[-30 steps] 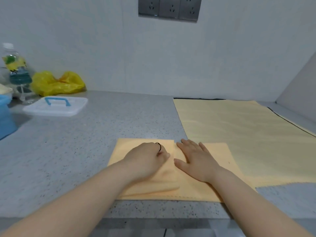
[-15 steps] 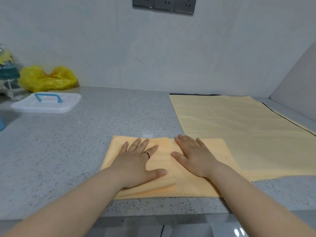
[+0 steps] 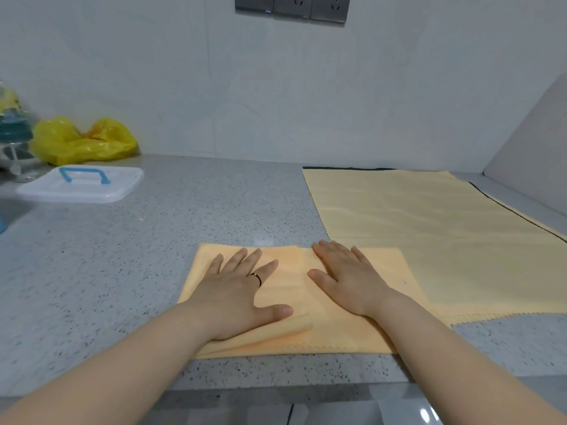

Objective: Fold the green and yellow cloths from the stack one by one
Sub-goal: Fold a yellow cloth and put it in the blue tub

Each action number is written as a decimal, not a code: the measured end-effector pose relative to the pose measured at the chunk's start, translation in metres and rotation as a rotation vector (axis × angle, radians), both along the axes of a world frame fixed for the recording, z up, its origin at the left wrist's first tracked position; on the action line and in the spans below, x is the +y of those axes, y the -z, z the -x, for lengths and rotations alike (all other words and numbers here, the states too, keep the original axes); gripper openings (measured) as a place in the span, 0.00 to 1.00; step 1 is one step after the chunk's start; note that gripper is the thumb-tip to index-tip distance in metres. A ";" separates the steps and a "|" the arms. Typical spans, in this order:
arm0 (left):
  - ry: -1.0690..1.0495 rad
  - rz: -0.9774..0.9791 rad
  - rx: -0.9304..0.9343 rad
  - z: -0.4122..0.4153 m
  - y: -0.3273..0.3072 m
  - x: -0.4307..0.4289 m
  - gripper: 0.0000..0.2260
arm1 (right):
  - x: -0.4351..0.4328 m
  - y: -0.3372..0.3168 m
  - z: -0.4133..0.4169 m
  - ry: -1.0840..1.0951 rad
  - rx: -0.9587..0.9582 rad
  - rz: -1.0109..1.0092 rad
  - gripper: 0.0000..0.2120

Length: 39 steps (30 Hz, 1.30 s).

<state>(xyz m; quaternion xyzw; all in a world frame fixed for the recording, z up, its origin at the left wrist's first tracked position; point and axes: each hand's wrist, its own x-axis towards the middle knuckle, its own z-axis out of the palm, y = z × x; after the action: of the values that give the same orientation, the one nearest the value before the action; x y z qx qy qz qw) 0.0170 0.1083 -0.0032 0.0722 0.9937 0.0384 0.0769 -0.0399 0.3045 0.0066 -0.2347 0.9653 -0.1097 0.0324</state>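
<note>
1. At the far left, a yellow plastic bag (image 3: 82, 142) sits against the wall, with a white lid (image 3: 82, 185) with a blue handle just in front of it on the grey counter (image 3: 122, 271).
2. Your left hand (image 3: 236, 289) lies flat on the left half of the folded cloth (image 3: 334, 335). Its fingers are straight and spread, pressing down and gripping nothing.
3. The folded cloth lies at the counter's near edge, with a loose flap lifting slightly under your left thumb.
4. Your right hand (image 3: 349, 280) lies flat on the cloth's middle, fingers straight and together, holding nothing.
5. To the right, the stack (image 3: 429, 240) lies spread out, yellow on top. A dark edge peeks out beneath, and the folded cloth's right edge meets it.
</note>
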 end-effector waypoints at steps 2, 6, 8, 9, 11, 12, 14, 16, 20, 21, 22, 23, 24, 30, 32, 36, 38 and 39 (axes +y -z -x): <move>0.006 0.006 -0.002 -0.001 0.000 0.000 0.38 | -0.002 -0.006 -0.002 0.025 0.109 0.126 0.23; 0.016 0.001 0.029 -0.001 0.000 0.001 0.33 | -0.031 -0.017 -0.012 -0.087 0.247 0.297 0.20; 0.009 -0.029 0.073 -0.003 0.000 0.001 0.29 | -0.047 -0.010 -0.016 -0.153 0.162 0.209 0.20; 0.002 -0.052 0.101 -0.004 0.000 0.000 0.27 | -0.052 -0.005 -0.015 -0.155 0.118 0.153 0.21; -0.009 -0.095 0.145 -0.004 0.001 0.001 0.25 | -0.054 0.002 -0.012 -0.123 0.041 0.054 0.21; -0.023 -0.110 0.156 -0.004 0.001 0.001 0.25 | -0.053 0.004 -0.011 -0.109 0.016 0.019 0.22; -0.079 -0.113 0.153 -0.001 0.001 -0.003 0.25 | -0.052 0.005 -0.009 -0.104 -0.007 -0.036 0.23; -0.148 -0.073 0.121 0.000 0.001 -0.017 0.27 | -0.053 0.006 -0.010 -0.100 -0.023 -0.062 0.24; -0.213 -0.001 0.052 -0.004 0.001 -0.044 0.31 | -0.052 0.006 -0.008 -0.096 -0.026 -0.089 0.25; -0.211 0.016 0.040 -0.006 0.001 -0.047 0.32 | -0.054 0.006 -0.009 -0.097 -0.029 -0.095 0.25; -0.210 0.037 0.035 -0.008 0.000 -0.048 0.32 | -0.054 0.006 -0.009 -0.097 -0.029 -0.100 0.25; -0.212 0.058 0.043 -0.009 -0.001 -0.048 0.32 | -0.055 0.005 -0.010 -0.096 -0.027 -0.102 0.25; -0.208 0.084 0.067 -0.011 -0.003 -0.046 0.31 | -0.055 0.006 -0.010 -0.094 -0.025 -0.102 0.25; -0.026 -0.173 0.181 -0.027 -0.008 0.001 0.23 | -0.055 0.008 -0.011 -0.093 -0.011 -0.055 0.25; 0.006 -0.205 0.147 -0.034 0.001 0.018 0.28 | -0.055 0.008 -0.011 -0.098 -0.013 -0.011 0.24; 0.013 -0.059 0.108 -0.033 0.010 0.020 0.35 | -0.047 0.002 -0.004 -0.045 -0.035 0.197 0.24; 0.012 -0.039 0.073 -0.033 0.009 0.021 0.37 | -0.028 -0.003 0.003 0.053 0.010 0.167 0.23; 0.011 -0.036 0.055 -0.033 0.008 0.021 0.37 | -0.015 -0.006 0.007 0.114 0.035 0.120 0.22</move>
<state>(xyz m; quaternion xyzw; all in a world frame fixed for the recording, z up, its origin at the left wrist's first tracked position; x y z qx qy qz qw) 0.0498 0.1298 -0.0110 0.0800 0.9942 0.0541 0.0483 -0.0469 0.2896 0.0123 -0.1825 0.9693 -0.1649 -0.0049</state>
